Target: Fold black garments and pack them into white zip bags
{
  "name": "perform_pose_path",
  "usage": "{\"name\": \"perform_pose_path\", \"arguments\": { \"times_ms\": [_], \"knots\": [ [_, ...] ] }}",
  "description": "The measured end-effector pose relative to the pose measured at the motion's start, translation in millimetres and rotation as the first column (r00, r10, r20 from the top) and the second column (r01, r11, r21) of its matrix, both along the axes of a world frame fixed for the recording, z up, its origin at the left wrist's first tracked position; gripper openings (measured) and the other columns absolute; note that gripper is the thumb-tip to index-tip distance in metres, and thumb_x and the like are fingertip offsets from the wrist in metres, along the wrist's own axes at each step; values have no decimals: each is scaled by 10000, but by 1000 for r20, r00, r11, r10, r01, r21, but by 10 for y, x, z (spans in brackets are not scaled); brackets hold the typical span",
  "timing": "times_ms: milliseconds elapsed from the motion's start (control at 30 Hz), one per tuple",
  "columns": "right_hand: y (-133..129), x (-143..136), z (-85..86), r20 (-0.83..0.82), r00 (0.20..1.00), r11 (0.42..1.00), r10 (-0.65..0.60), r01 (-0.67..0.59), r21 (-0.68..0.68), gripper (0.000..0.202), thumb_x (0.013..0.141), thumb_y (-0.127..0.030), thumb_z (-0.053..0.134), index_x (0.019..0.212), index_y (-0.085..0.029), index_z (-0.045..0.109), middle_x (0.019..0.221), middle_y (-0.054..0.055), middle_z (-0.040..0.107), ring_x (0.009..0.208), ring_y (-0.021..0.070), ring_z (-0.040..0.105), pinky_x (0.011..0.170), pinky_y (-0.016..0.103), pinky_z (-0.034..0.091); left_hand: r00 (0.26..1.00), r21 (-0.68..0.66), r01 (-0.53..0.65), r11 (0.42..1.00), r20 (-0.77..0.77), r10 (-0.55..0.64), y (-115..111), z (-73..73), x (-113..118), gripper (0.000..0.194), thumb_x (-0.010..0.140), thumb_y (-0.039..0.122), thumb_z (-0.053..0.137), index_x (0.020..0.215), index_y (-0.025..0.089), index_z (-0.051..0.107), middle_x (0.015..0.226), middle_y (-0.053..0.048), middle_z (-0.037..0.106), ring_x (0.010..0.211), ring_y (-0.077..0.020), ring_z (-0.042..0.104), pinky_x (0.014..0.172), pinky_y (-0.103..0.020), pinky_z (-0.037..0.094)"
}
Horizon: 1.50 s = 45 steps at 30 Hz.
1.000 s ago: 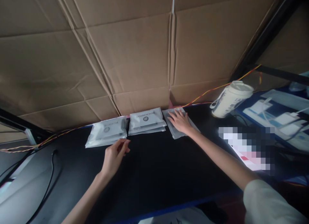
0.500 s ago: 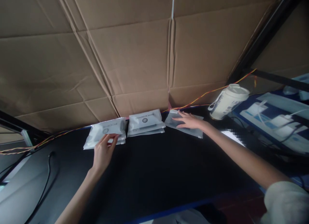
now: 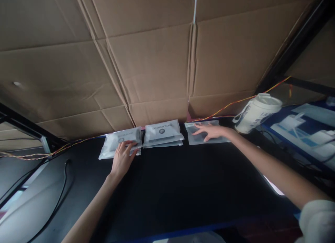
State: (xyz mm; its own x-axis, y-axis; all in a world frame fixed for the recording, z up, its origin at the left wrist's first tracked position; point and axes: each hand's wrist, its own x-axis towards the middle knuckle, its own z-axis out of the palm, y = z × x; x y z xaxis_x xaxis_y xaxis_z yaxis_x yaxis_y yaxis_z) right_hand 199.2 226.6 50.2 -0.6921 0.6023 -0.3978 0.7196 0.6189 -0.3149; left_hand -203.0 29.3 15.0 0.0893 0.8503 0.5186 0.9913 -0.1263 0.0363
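My left hand point(image 3: 123, 158) rests on the front of the left frosted zip bag point(image 3: 110, 145), its fingers and thumb apart. Beside it lies a small stack of ROCKBROS zip bags point(image 3: 162, 130), printed with a round dark logo. To the right, a flatter frosted zip bag point(image 3: 195, 139) lies under my right hand point(image 3: 210, 132), whose fingers are spread over its top. Part of that bag is hidden by the hand and wrist.
Behind the black tabletop point(image 3: 167, 187) stands a cardboard wall point(image 3: 151, 68). At the right are a white tumbler point(image 3: 258, 112) and a blue bin point(image 3: 290, 126) holding white plugs and cables. A black cable point(image 3: 61, 194) lies at the left. Thin twisted wires run along the back.
The right bag has turned to lie straighter along the back edge under my right hand. The fingers of my left hand have spread from a near pinch. The whole view has shifted slightly.
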Motion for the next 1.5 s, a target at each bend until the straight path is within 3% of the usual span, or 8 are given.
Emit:
{"name": "perform_pose_path", "arguments": {
  "times_ms": [233, 433, 567, 667, 733, 900, 1167, 1500],
  "knots": [
    [-326, 43, 75, -294, 953, 977, -77, 131, 168, 462, 783, -305, 648, 1241, -291, 594, 1535, 42, 265, 1380, 298, 289, 1121, 479, 226, 999, 66, 35, 997, -12, -34, 33, 56, 20, 246, 948, 295, 420, 905, 197, 641, 902, -67, 651, 846, -220, 597, 762, -349, 488],
    [-952, -64, 384, -629, 776, 930, -44, 261, 258, 215, 876, -289, 562, 1061, -234, 657, 1196, 41, 651, 1150, 207, 572, 1011, 389, 422, 985, 371, -156, 915, 122, 119, -151, 531, -89, 239, 938, 311, 466, 940, 134, 628, 930, -96, 629, 905, -235, 592, 817, -379, 479],
    [-1600, -308, 535, -703, 711, 969, 14, 162, 184, 254, 887, -267, 578, 1133, -212, 604, 1011, 23, 697, 893, 137, 658, 837, 279, 517, 983, 466, -101, 879, 183, 15, -539, 762, 311, 101, 888, 211, 554, 940, 158, 623, 923, -55, 638, 851, -193, 607, 787, -337, 490],
    [-2016, -476, 509, -726, 669, 962, 161, 57, 266, 375, 883, -299, 594, 1238, -193, 538, 987, 39, 682, 884, 141, 642, 809, 274, 520, 926, 311, 237, 921, 214, -311, -882, 684, 882, 120, 852, 87, 567, 912, 180, 613, 887, -48, 626, 826, -170, 608, 756, -288, 497],
    [-2206, -506, 450, -728, 651, 943, 215, 54, 327, 311, 885, -282, 591, 1178, -181, 578, 937, 46, 660, 859, 148, 621, 763, 270, 519, 832, 153, 435, 887, 310, -461, -1065, 570, 1241, 215, 865, 48, 526, 1006, 185, 613, 955, -63, 619, 896, -171, 612, 768, -267, 513],
    [-2462, -305, 305, -784, 611, 954, 109, 156, 254, 113, 880, -200, 591, 971, -198, 660, 844, 20, 625, 770, 115, 576, 669, 227, 488, 717, 114, 460, 881, 537, -444, -1201, 388, 1702, 287, 864, 3, 486, 1058, 189, 587, 981, -64, 599, 913, -162, 617, 777, -240, 527],
    [-2594, -119, 182, -807, 556, 889, 199, 245, 388, 139, 866, -78, 567, 926, -160, 662, 770, 16, 682, 719, 130, 599, 662, 283, 489, 610, 129, 622, 773, 539, -581, -1025, 358, 1952, 197, 864, 77, 584, 1039, 168, 585, 901, -64, 612, 826, -158, 607, 714, -258, 528],
    [-2523, 338, 94, -827, 556, 799, 88, 456, 391, 230, 810, -65, 615, 936, -250, 674, 758, -28, 700, 679, 141, 637, 738, 360, 535, 789, 82, 540, 838, 296, -538, -947, 302, 1601, 121, 900, 129, 541, 983, 196, 596, 905, -48, 662, 842, -167, 609, 726, -299, 487]
  ]
}}
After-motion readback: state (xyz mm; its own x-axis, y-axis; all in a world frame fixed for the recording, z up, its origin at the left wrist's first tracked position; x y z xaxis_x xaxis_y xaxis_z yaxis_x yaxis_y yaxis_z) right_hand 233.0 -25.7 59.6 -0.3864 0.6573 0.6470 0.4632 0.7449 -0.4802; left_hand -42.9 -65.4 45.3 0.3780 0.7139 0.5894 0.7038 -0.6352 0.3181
